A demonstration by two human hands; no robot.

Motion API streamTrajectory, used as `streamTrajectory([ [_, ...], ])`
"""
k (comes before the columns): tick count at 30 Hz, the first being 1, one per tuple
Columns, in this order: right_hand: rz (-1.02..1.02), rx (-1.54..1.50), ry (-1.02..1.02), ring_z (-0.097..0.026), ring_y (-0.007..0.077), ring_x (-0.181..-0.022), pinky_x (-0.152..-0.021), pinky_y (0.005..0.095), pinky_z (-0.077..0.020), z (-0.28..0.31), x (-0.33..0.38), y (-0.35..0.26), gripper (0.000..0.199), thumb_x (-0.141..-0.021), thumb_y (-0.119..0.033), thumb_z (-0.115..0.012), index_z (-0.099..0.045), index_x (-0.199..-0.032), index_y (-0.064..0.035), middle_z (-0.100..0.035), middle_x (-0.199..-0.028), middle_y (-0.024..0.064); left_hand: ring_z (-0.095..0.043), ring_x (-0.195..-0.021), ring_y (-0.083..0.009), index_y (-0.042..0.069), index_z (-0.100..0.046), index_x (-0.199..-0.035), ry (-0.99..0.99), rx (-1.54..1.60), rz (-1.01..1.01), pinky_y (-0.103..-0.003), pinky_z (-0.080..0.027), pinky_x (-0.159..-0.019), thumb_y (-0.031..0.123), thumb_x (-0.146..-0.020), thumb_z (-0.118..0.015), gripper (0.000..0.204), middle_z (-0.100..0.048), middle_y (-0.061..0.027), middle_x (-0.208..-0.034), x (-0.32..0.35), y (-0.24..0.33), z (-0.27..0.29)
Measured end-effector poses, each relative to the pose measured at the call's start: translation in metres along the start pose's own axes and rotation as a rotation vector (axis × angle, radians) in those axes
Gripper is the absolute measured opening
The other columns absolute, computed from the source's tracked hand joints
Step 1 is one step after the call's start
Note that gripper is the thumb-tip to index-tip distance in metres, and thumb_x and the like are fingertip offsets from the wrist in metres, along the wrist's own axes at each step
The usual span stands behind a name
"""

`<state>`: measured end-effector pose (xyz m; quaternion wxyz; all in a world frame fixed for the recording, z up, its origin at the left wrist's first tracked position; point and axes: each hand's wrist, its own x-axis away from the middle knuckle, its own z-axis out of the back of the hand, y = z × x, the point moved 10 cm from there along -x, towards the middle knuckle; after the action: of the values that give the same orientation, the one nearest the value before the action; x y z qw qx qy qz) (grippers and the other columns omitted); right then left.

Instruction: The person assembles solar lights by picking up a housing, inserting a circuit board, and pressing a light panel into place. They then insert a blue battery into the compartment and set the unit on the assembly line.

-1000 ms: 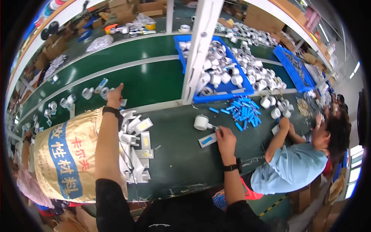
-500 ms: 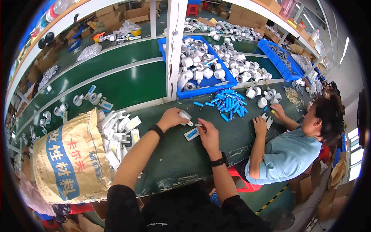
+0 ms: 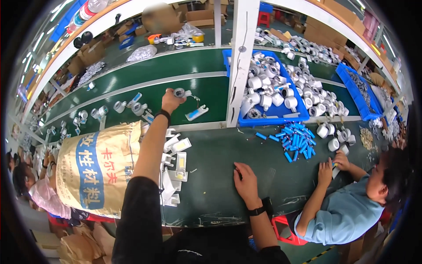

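Note:
Reaching over the far side of the workbench, my left hand [image 3: 172, 100] grips a round white lamp head [image 3: 180, 93] with a grey ring face. A thin wire links it to a white rectangular panel [image 3: 196, 113] carrying a blue battery, which lies on or just above the green belt. My right hand [image 3: 246, 182] is on the dark green bench top with fingers apart and nothing in them. Farther right of that hand lies a heap of blue batteries [image 3: 295, 138]. White panels [image 3: 180, 163] are piled by my left forearm.
A printed paper sack [image 3: 99, 169] stands at the left. A blue tray [image 3: 274, 119] of white lamp heads sits behind a white post [image 3: 241, 61]. Several wired units rest along the belt [image 3: 193, 90]. At the right, a co-worker in a light blue shirt [image 3: 345, 213] handles a part.
My left hand has moved forward from the bench to the belt, carrying the lamp head and its wired panel. My right hand has let go and dropped to the bench. The view has shifted left.

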<state>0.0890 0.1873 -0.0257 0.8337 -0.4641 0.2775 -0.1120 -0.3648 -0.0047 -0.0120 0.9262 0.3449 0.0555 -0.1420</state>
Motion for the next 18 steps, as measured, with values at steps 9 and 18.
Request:
streamTrajectory([
  [9,0.012,0.026,-0.177,-0.066,0.0316,-0.102,-0.085,0.0367,-0.0548,-0.052,-0.014,-0.048,0.029,-0.088,-0.005,-0.071,-0.068,-0.117,-0.0042,-0.062,-0.124,0.0147,-0.070,-0.107,-0.0381,-0.008,-0.064,-0.121,-0.094,-0.226,-0.098,-0.042,-0.056,-0.091,0.049,-0.080,-0.080,0.072,-0.071,-0.0252,-0.114,0.031,0.017,0.043],
  [18,0.289,0.076,-0.253,-0.059,0.0388,-0.103,-0.093,0.0451,-0.0493,-0.193,0.007,-0.064,0.015,-0.083,-0.009,-0.070,-0.068,-0.096,-0.0022,-0.064,-0.116,0.0209,-0.067,-0.102,-0.0150,-0.003,-0.062,-0.132,-0.168,0.256,0.123,-0.029,-0.053,-0.090,0.008,-0.099,-0.064,0.035,-0.070,-0.0123,-0.120,0.341,0.046,0.153],
])
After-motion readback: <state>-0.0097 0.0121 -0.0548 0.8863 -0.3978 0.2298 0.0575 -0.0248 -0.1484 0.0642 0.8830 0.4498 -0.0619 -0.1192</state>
